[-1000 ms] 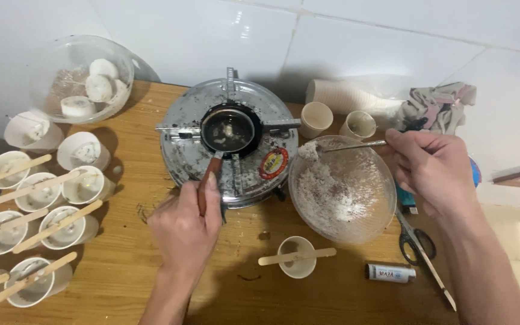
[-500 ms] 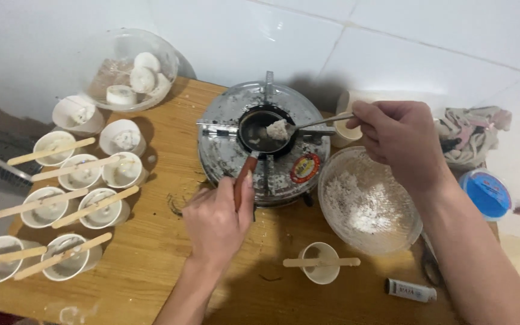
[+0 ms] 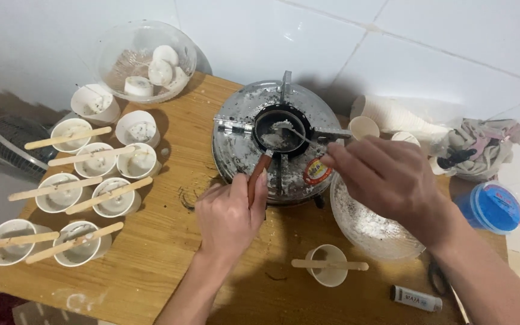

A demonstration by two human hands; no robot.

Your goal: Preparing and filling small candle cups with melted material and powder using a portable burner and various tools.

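Note:
My left hand (image 3: 231,212) grips the reddish handle (image 3: 256,173) of a small dark pan (image 3: 281,133) that sits on a round metal stove (image 3: 245,150). My right hand (image 3: 386,177) holds a thin metal spoon (image 3: 293,130) whose tip rests inside the pan among white flakes. Under my right wrist stands a clear glass bowl (image 3: 368,232) with white powdery flakes. A small white cup (image 3: 330,275) with a wooden stick laid across it is near the front edge.
Several white cups (image 3: 97,165) with wooden sticks fill the left of the wooden table (image 3: 151,253). A clear bowl (image 3: 145,57) with white pieces is at the back left. A blue-lidded tub (image 3: 493,207), rag, paper cup stack, lighter (image 3: 416,298) and scissors lie right.
My right hand carried the spoon from the glass bowl to the pan and lowered it inside. The flakes that were heaped on the spoon now lie in the pan. My view shifted right.

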